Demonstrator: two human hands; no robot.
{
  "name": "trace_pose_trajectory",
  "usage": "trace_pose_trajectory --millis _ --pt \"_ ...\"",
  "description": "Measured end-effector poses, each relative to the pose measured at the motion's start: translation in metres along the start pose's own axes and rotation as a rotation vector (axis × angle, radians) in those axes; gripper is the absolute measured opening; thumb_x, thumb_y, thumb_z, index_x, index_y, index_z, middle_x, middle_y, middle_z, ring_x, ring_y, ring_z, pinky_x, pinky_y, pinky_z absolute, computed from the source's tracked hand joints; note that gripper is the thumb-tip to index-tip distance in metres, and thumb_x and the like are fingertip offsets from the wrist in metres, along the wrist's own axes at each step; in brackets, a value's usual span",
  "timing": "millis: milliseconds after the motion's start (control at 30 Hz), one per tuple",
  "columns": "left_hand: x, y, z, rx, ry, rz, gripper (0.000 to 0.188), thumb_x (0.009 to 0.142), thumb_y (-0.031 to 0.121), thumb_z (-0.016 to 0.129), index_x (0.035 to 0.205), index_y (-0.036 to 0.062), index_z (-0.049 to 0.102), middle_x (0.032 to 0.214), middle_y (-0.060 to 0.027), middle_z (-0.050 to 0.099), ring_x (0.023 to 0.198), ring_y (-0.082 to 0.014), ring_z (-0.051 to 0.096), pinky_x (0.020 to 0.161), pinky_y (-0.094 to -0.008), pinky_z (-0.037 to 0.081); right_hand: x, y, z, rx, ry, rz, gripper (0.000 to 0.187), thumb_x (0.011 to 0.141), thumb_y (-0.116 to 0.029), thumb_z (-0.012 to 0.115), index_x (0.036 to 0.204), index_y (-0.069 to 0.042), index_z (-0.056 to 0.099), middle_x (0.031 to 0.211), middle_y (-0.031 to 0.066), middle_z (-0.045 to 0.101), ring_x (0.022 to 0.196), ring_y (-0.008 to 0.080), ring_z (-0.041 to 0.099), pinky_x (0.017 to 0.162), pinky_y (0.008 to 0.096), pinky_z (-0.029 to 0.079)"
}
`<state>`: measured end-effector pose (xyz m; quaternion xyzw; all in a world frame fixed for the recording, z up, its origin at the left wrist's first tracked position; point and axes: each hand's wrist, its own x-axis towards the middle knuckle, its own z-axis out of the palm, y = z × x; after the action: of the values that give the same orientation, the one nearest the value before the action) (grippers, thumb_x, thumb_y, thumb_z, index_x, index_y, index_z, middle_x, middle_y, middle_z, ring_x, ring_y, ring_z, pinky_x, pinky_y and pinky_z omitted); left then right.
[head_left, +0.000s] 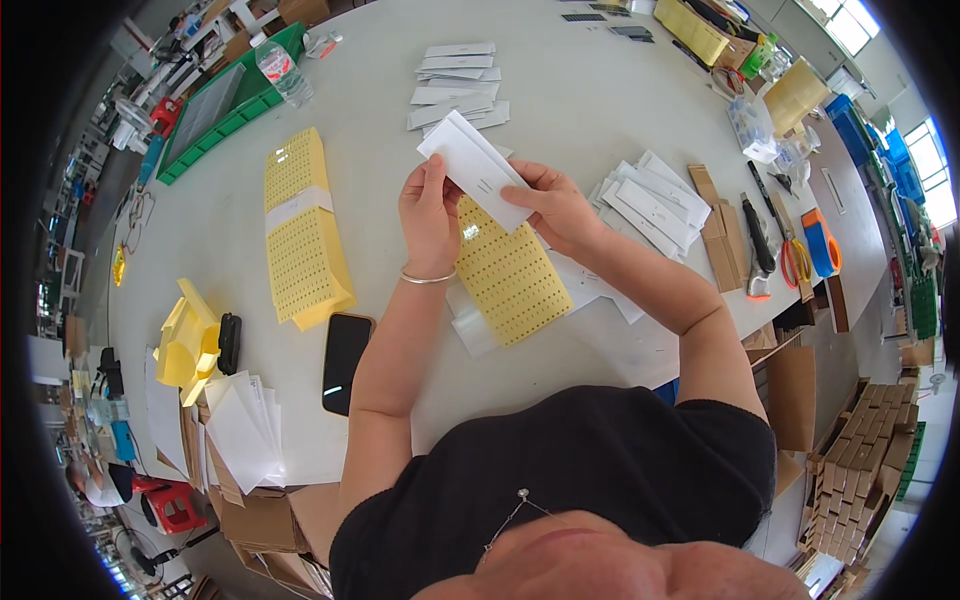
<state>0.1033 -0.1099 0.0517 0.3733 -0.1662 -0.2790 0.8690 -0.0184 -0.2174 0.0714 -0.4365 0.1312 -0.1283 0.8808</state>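
Both hands hold a white folded paper sleeve (472,168) above the table, tilted, with small print near its lower end. My left hand (432,215) is closed on its left edge, thumb on top. My right hand (560,208) pinches its lower right end, thumb on the face. Beneath the hands lies a yellow sheet of small labels (515,285), its upper part partly covered by my left hand. Beyond the hands are piled white sleeves (455,92), and another loose pile of white sleeves (655,208) lies right of my right hand.
A banded stack of yellow label sheets (310,265) and a phone (345,365) lie left. Farther left are a green tray (215,120), a water bottle (283,72) and a yellow folded box (190,345). A cutter (758,240), scissors (797,262) and tape roll (822,243) lie right.
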Motion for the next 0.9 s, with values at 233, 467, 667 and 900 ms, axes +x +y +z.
trace_pose_trajectory --millis 233,467,667,900 --pt "-0.022 -0.012 0.022 0.171 -0.075 -0.179 0.025 0.092 0.018 0.056 0.106 -0.0022 0.055 0.098 -0.0053 0.061 0.086 -0.0111 0.057 0.077 -0.0258 0.047 -0.004 0.015 -0.002 0.058 0.099 -0.152 0.036 0.085 0.000 0.058 0.121 0.005 0.052 0.111 0.0120 0.059 0.099 0.0183 0.059 0.087 0.0307 0.048" --pt "-0.025 -0.021 0.011 0.157 -0.115 -0.176 0.019 0.090 0.008 0.056 0.107 -0.0012 0.055 0.102 -0.0076 0.061 0.094 -0.0155 0.058 0.085 -0.0288 0.045 -0.021 0.015 -0.010 -0.363 0.060 -0.195 0.043 0.086 -0.002 0.056 0.128 0.003 0.049 0.116 0.0086 0.058 0.104 0.0135 0.055 0.091 0.0280 0.044" --pt "-0.030 -0.011 0.022 0.139 -0.173 -0.259 0.016 0.091 0.005 0.054 0.106 -0.0014 0.055 0.105 -0.0085 0.061 0.096 -0.0170 0.059 0.085 -0.0305 0.048 -0.062 0.000 -0.037 -0.684 0.069 -0.343 0.042 0.086 -0.001 0.058 0.127 -0.002 0.051 0.111 0.0073 0.059 0.100 0.0127 0.056 0.087 0.0280 0.046" --pt "-0.030 -0.014 0.022 0.086 -0.171 -0.229 0.015 0.091 0.005 0.054 0.105 -0.0008 0.055 0.103 -0.0064 0.061 0.095 -0.0142 0.058 0.084 -0.0287 0.047 -0.139 -0.069 -0.157 -1.880 0.799 -0.590 0.032 0.078 -0.009 0.063 0.110 -0.010 0.061 0.105 0.0124 0.061 0.094 0.0317 0.058 0.081 0.0380 0.049"
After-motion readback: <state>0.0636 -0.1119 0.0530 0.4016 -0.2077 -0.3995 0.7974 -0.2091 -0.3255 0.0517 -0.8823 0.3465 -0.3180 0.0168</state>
